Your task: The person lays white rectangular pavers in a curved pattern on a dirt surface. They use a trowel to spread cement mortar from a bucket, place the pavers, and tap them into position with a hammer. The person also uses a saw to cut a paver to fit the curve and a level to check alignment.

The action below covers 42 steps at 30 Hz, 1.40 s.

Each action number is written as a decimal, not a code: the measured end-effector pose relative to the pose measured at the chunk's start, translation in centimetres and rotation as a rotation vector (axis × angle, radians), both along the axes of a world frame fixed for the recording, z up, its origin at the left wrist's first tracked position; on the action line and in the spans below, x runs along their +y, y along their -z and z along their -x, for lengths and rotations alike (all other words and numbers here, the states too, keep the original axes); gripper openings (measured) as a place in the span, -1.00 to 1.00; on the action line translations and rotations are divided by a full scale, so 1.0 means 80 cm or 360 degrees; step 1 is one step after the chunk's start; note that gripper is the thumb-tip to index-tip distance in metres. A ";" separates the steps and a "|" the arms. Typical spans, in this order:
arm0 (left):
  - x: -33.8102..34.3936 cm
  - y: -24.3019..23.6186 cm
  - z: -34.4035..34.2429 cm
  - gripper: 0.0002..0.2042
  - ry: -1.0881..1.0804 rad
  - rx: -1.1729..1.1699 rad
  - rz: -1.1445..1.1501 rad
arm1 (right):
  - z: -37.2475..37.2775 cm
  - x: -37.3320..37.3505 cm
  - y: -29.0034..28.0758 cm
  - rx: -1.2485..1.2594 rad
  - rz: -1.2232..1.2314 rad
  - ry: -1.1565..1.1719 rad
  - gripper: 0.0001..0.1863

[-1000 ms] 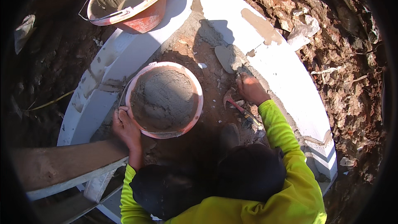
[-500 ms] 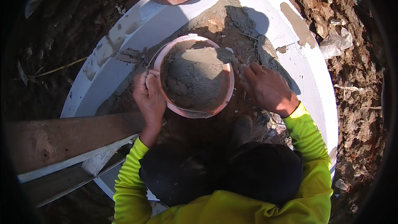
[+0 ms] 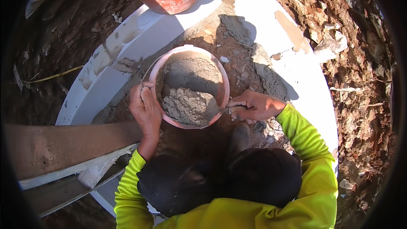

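Note:
An orange-red bucket with a pale, smeared rim stands on the ground before my knees, part filled with wet grey mortar. My left hand is closed on its left rim, by the wire handle. At the opposite side my right hand is wrapped round the handle of a trowel. The trowel's blade is hidden under a rough heap of mortar in the near half of the bucket. A smoother hollow lies in the far half.
A low curved wall of pale blocks rings the spot, with mortar patches on it. Another orange bucket rests on its far part. A brown steel beam juts in from the left. Rough brown soil lies outside the wall.
My right hand has come down toward me with the trowel, from the bucket's upper right to its lower right. Mortar now sits heaped over the blade. My left hand keeps the rim.

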<state>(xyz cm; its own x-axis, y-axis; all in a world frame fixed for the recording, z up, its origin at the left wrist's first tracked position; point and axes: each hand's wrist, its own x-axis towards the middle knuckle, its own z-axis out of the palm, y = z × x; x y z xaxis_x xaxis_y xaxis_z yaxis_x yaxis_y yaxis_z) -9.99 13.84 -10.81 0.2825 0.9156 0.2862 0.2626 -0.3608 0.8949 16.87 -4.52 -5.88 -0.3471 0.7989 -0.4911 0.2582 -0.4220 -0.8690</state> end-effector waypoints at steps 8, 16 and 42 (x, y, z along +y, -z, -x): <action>0.012 0.024 0.034 -0.78 -0.0197 -0.0032 0.0185 | -0.009 -0.039 0.004 -0.1102 -0.0763 0.1079 -0.61; 0.015 0.032 0.036 -0.78 -0.0258 -0.0198 0.0305 | -0.057 -0.032 0.105 -0.1674 -0.0272 0.1017 -0.67; 0.008 0.016 0.028 -0.75 -0.0338 -0.0001 0.0424 | -0.010 -0.292 0.157 -0.1646 0.0050 0.1515 -0.62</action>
